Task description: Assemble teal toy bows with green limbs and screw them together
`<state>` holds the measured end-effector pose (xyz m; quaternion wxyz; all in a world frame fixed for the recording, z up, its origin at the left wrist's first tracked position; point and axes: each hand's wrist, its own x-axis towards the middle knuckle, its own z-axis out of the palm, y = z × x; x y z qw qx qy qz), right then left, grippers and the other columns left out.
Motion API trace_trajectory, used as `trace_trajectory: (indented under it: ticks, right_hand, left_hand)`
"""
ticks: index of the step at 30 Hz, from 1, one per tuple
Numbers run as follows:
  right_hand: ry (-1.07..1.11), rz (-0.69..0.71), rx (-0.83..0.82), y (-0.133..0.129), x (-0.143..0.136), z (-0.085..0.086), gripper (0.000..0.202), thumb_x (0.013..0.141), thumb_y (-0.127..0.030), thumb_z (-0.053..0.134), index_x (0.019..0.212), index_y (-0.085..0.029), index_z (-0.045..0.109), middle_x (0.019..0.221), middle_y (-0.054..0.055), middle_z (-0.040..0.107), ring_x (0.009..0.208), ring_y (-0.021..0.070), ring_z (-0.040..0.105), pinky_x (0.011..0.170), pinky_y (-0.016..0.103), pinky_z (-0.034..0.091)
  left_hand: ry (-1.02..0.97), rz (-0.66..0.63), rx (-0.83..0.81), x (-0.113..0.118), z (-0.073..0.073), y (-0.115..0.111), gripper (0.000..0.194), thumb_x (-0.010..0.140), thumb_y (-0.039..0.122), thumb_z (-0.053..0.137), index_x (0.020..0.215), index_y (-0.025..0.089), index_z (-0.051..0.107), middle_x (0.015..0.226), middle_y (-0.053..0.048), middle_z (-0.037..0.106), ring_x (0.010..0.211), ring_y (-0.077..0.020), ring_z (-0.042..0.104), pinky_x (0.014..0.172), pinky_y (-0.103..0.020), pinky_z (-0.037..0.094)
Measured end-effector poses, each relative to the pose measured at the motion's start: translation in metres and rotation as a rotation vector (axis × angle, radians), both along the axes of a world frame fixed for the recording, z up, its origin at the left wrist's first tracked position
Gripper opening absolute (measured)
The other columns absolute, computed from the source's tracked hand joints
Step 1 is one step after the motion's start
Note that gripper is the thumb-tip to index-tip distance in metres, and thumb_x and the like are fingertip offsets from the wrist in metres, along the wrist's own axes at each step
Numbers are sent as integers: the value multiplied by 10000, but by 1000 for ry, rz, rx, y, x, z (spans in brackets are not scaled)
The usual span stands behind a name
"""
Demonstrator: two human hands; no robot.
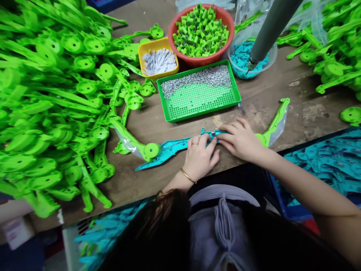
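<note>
A blue plastic toy bow body [172, 148] lies on the wooden table, its hollow inner side facing up. One green limb [152, 151] joins its left end, and another green limb [278, 120] rises at the right. My left hand [199, 158] is closed, with curled fingers gripping the middle of the blue body. Beside it my right hand [239, 140] bends its fingers onto the same middle section, thumb and fingertips close to those of my left. Whatever small part lies under the fingertips is hidden. A clear film-like piece shows along each limb.
A green tray [200, 99] of small screws stands ahead. Behind are a yellow box [174, 69], red bowl [197, 62] and clear bowl [272, 62]. A dark screwdriver [272, 32] hangs over the clear bowl. Green limbs [45, 98] pile left; a blue crate [282, 199] sits right.
</note>
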<state>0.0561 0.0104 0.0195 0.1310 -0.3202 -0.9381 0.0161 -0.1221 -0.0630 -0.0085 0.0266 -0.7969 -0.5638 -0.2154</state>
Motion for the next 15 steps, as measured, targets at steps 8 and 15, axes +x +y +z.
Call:
trace_trajectory:
  ticks: [8,15]
  right_hand:
    - [48,46,-10,2,3,-2,233,935,-272,482,1083,-202,649,1144,82,648,1076,219,565,1082,486,284]
    - [71,99,45,4,-3,1,238,936,-232,471,1097,-234,647,1138,68,648,1051,205,568,1064,463,304]
  left_hand:
    - [-342,57,146,-21,-8,-16,202,905,226,523,1054,170,648,996,-98,625,950,-203,565,884,-384,429]
    - [-298,112,162,-10,-13,-13,177,880,315,601,955,171,672,916,-75,635,888,-200,560,829,-370,407]
